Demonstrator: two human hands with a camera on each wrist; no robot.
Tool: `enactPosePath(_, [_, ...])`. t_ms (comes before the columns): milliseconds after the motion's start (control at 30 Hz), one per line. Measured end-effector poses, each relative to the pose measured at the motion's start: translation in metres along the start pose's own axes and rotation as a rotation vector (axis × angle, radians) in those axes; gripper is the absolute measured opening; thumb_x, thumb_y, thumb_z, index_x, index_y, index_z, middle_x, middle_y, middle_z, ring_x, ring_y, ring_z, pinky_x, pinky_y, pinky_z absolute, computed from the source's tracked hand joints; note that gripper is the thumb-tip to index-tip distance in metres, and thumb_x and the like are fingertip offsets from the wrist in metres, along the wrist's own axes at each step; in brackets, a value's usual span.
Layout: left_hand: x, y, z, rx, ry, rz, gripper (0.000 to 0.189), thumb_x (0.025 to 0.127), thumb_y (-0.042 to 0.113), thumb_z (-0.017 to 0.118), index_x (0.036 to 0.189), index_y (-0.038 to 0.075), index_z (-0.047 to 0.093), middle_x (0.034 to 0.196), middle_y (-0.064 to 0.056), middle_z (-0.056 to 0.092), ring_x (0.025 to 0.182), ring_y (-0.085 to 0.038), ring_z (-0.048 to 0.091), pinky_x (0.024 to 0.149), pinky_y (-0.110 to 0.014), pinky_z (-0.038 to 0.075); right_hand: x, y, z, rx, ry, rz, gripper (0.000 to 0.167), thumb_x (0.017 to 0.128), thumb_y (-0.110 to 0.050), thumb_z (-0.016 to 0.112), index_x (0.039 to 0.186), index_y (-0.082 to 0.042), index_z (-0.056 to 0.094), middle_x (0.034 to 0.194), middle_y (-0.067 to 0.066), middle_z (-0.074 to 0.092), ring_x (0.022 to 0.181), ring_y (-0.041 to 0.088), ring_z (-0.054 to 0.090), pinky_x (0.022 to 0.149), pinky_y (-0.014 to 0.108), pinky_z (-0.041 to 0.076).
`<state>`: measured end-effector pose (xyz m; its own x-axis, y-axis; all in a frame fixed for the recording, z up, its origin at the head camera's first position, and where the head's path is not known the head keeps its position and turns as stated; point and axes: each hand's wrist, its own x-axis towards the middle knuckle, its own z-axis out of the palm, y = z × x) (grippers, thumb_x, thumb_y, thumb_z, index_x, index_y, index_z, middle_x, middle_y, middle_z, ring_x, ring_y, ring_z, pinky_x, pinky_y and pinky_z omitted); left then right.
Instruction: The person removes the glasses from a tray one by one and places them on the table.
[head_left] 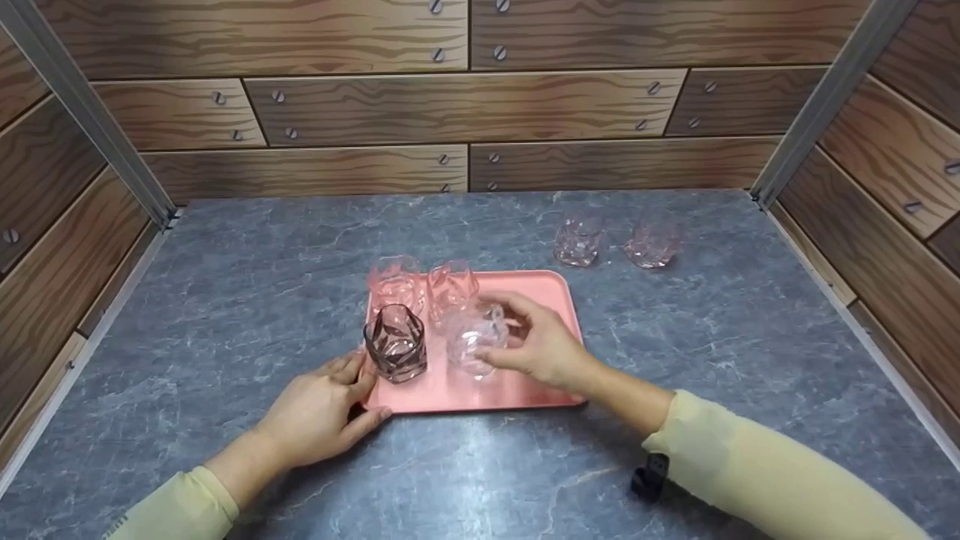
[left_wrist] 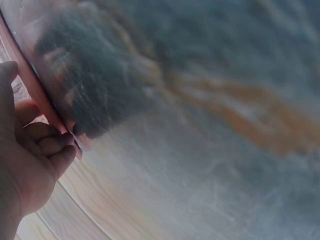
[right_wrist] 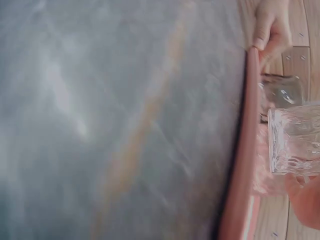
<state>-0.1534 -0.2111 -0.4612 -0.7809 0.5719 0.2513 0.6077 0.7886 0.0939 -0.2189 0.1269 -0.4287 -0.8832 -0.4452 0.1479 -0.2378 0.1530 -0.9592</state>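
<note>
A pink tray (head_left: 525,394) lies on the table, and my left hand (head_left: 319,412) grips its front left corner. In the left wrist view, fingers (left_wrist: 47,140) curl at the tray's edge. My right hand (head_left: 544,341) holds a clear faceted glass (head_left: 474,345) over the front middle of the tray, thumb on the near side. Whether its base (right_wrist: 272,142) touches the tray I cannot tell. Left of it stands a dark grey glass (head_left: 396,345), upright. Behind these, two see-through glasses stand at the back left, one on the left (head_left: 395,283), the other beside it (head_left: 451,289).
Two pale pink glasses stand on the table behind the tray to the right, one nearer the middle (head_left: 577,241) and one farther right (head_left: 654,244). Wood-patterned walls (head_left: 465,109) enclose the marbled grey table (head_left: 247,300) at the back and sides.
</note>
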Motion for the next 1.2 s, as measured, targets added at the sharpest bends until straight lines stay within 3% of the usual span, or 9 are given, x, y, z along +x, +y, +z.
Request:
enactPosePath(167, [0.000, 0.000, 0.000, 0.002, 0.003, 0.007, 0.067, 0.103, 0.050, 0.065, 0.142, -0.005, 0.064, 0.144, -0.035, 0.057, 0.128, -0.050, 0.062, 0.106, -0.057, 0.053, 0.002, -0.006, -0.023, -0.029, 0.054, -0.085, 0.076, 0.079, -0.001, 0.090, 0.147, -0.001, 0.057, 0.138, 0.017, 0.061, 0.119, 0.035, 0.064, 0.107, 0.042, 0.055])
enactPosePath(333, [-0.001, 0.000, 0.000, 0.001, 0.002, 0.006, 0.067, 0.103, 0.049, 0.065, 0.142, -0.006, 0.064, 0.144, -0.036, 0.056, 0.129, -0.050, 0.061, 0.107, -0.057, 0.052, 0.003, -0.008, -0.049, -0.018, 0.123, -0.096, 0.075, 0.076, 0.008, 0.085, 0.146, 0.002, 0.058, 0.133, 0.021, 0.064, 0.113, 0.040, 0.064, 0.098, 0.041, 0.060])
enactPosePath(467, [0.000, 0.000, -0.001, 0.000, -0.009, 0.001, 0.067, 0.104, 0.050, 0.064, 0.142, -0.005, 0.064, 0.145, -0.035, 0.055, 0.129, -0.051, 0.061, 0.107, -0.058, 0.052, 0.002, -0.008, -0.069, -0.052, 0.188, -0.090, 0.073, 0.077, 0.011, 0.083, 0.145, 0.003, 0.058, 0.127, 0.022, 0.067, 0.107, 0.037, 0.066, 0.089, 0.031, 0.060])
enactPosePath(700, [0.001, 0.000, -0.001, -0.010, -0.013, 0.001, 0.066, 0.104, 0.050, 0.064, 0.142, -0.005, 0.064, 0.145, -0.035, 0.055, 0.130, -0.050, 0.061, 0.108, -0.058, 0.051, 0.001, -0.006, -0.101, -0.099, 0.273, -0.077, 0.070, 0.081, 0.011, 0.083, 0.146, 0.003, 0.058, 0.132, 0.022, 0.067, 0.117, 0.039, 0.065, 0.099, 0.035, 0.058])
enactPosePath(800, [0.001, -0.001, -0.001, -0.007, -0.007, 0.005, 0.066, 0.104, 0.050, 0.064, 0.141, -0.004, 0.065, 0.145, -0.034, 0.056, 0.131, -0.049, 0.060, 0.108, -0.057, 0.052, 0.000, -0.003, -0.112, -0.133, 0.299, -0.052, 0.070, 0.083, 0.009, 0.082, 0.148, 0.001, 0.057, 0.136, 0.020, 0.066, 0.119, 0.034, 0.064, 0.097, 0.029, 0.057])
enactPosePath(1000, [0.000, -0.001, 0.000, -0.002, 0.003, 0.012, 0.065, 0.103, 0.049, 0.065, 0.140, -0.005, 0.066, 0.144, -0.034, 0.057, 0.131, -0.048, 0.061, 0.108, -0.056, 0.052, 0.001, 0.006, -0.128, -0.128, 0.346, -0.020, 0.069, 0.086, 0.006, 0.082, 0.149, 0.002, 0.054, 0.138, 0.021, 0.064, 0.124, 0.027, 0.062, 0.095, 0.023, 0.055])
enactPosePath(1200, [0.000, -0.002, 0.001, 0.000, 0.001, 0.010, 0.066, 0.104, 0.050, 0.064, 0.141, -0.005, 0.065, 0.144, -0.034, 0.057, 0.131, -0.048, 0.060, 0.108, -0.056, 0.052, 0.002, 0.015, -0.137, -0.150, 0.367, 0.010, 0.068, 0.088, 0.002, 0.082, 0.150, 0.001, 0.054, 0.141, 0.019, 0.063, 0.130, 0.025, 0.059, 0.101, 0.028, 0.052])
